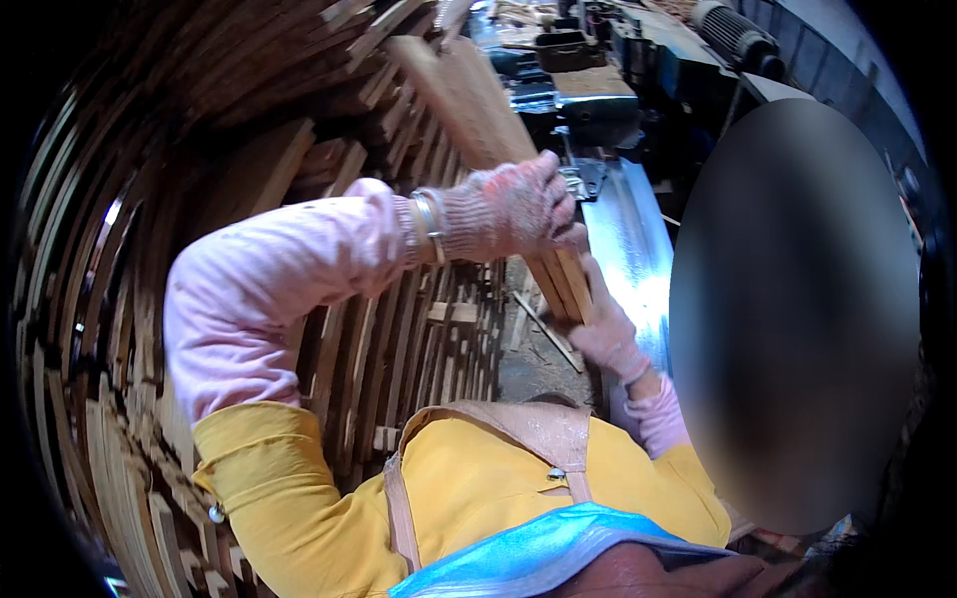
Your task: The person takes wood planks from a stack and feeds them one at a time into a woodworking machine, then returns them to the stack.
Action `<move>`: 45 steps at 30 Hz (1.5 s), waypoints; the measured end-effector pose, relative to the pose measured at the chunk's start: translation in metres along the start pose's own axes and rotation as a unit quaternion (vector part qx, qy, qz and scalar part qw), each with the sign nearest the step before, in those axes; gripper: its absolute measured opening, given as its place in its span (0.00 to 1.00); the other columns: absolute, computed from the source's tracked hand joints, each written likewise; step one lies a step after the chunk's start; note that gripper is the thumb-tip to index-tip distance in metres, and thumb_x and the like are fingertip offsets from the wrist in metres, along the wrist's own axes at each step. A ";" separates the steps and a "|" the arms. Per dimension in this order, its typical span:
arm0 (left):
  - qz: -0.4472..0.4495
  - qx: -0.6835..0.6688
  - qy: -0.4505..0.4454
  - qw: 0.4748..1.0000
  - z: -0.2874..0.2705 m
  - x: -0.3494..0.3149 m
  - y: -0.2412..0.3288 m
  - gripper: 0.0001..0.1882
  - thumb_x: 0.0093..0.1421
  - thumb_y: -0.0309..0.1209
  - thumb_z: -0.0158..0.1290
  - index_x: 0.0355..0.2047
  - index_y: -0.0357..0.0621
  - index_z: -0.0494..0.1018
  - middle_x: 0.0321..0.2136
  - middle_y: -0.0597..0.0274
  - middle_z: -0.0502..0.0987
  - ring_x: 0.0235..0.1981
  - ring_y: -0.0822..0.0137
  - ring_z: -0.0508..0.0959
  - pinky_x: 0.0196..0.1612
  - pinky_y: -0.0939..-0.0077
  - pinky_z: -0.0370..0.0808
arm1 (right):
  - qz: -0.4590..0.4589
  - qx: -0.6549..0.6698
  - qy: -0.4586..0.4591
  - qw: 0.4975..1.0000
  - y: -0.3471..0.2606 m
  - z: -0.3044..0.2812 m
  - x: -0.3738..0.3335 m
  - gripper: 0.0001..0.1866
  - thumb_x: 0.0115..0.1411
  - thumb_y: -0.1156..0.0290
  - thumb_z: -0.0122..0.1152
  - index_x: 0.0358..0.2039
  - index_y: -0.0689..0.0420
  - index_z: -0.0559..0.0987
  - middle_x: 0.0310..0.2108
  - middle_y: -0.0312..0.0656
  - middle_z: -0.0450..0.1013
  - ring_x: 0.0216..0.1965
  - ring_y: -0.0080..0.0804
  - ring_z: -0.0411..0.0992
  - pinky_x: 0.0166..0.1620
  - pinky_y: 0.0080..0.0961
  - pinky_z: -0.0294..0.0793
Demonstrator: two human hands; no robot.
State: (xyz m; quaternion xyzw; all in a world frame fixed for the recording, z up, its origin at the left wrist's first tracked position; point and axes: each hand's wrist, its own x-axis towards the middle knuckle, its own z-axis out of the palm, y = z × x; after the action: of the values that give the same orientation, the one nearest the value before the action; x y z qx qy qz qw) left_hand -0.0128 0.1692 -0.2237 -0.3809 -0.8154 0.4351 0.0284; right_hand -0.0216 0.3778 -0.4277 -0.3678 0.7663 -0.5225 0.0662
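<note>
A small stack of wooden boards [469, 105] slants across the middle, its far end at the upper left and its near end by my right hand. My left hand [518, 204], in a knitted glove with reddish stains, is closed over the upper side and edge of the boards. My right hand [606, 334], also gloved, grips the near end from the right, with its fingers partly hidden behind the wood. Just right of the boards lies a shiny metal machine bed [638, 234]. A small metal fitting [583, 181] sits beside my left fingers.
Tall stacks of planks [349, 389] fill the left side. Farther back stand machine parts [598, 95] and a ribbed electric motor [738, 40]. A thin wood strip [548, 329] lies on the dusty floor. A blurred patch hides much of the right side.
</note>
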 end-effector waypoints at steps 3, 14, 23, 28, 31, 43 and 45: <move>0.012 -0.029 0.164 0.986 0.022 0.037 0.014 0.22 0.56 0.31 0.64 0.50 0.54 0.72 0.40 0.68 0.75 0.47 0.63 0.76 0.56 0.55 0.71 | 0.111 -0.165 0.057 0.978 0.035 0.006 -0.064 0.55 0.52 0.65 0.69 0.76 0.56 0.50 0.65 0.61 0.67 0.61 0.59 0.70 0.62 0.43 0.73; -0.209 -0.109 -0.080 0.968 -0.016 -0.029 -0.058 0.27 0.65 0.36 0.57 0.64 0.55 0.68 0.52 0.59 0.78 0.58 0.57 0.77 0.64 0.58 0.70 | 0.347 -0.452 0.253 0.782 0.186 -0.006 -0.004 0.43 0.64 0.55 0.61 0.76 0.43 0.54 0.51 0.48 0.73 0.50 0.50 0.74 0.50 0.47 0.78; -0.570 -0.043 -0.004 0.821 -0.055 -0.252 -0.121 0.19 0.59 0.37 0.58 0.51 0.49 0.77 0.35 0.51 0.82 0.36 0.46 0.83 0.40 0.53 0.80 | 0.277 -0.418 0.195 0.843 0.285 -0.013 0.187 0.45 0.59 0.57 0.62 0.76 0.37 0.54 0.52 0.50 0.75 0.50 0.55 0.78 0.48 0.52 0.80; -0.645 -0.058 -0.191 0.738 -0.012 -0.382 -0.086 0.21 0.61 0.39 0.57 0.53 0.48 0.76 0.39 0.50 0.81 0.40 0.46 0.82 0.43 0.53 0.80 | 0.327 -0.395 0.084 0.854 0.175 -0.003 0.089 0.44 0.60 0.68 0.62 0.75 0.42 0.56 0.52 0.60 0.76 0.52 0.60 0.77 0.53 0.51 0.78; -0.648 -0.082 -0.248 0.716 0.017 -0.424 -0.075 0.21 0.61 0.40 0.56 0.53 0.47 0.76 0.42 0.49 0.81 0.42 0.46 0.82 0.45 0.52 0.79 | 0.366 -0.385 0.041 0.846 0.159 0.003 -0.023 0.41 0.61 0.68 0.63 0.73 0.42 0.59 0.51 0.58 0.77 0.51 0.60 0.77 0.53 0.52 0.77; -0.616 -0.098 -0.297 0.722 0.037 -0.448 -0.056 0.25 0.64 0.46 0.54 0.57 0.44 0.73 0.52 0.45 0.78 0.52 0.46 0.80 0.53 0.51 0.77 | 0.322 -0.481 0.291 0.762 0.313 -0.011 0.072 0.39 0.66 0.52 0.59 0.75 0.38 0.58 0.48 0.46 0.79 0.48 0.53 0.78 0.48 0.52 0.80; -0.615 -0.095 -0.298 0.724 0.035 -0.460 -0.047 0.26 0.65 0.47 0.53 0.57 0.44 0.73 0.54 0.44 0.78 0.53 0.46 0.79 0.54 0.51 0.77 | 0.339 -0.406 0.277 0.802 0.259 -0.012 0.142 0.34 0.64 0.50 0.58 0.69 0.40 0.66 0.49 0.47 0.79 0.46 0.54 0.80 0.48 0.49 0.80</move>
State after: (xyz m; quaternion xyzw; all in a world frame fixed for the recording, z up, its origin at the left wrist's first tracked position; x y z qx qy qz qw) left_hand 0.2719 -0.1669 -0.0799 0.3526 -0.8742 0.3338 0.0085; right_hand -0.2575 0.3441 -0.6021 0.0826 0.9699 -0.1874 -0.1318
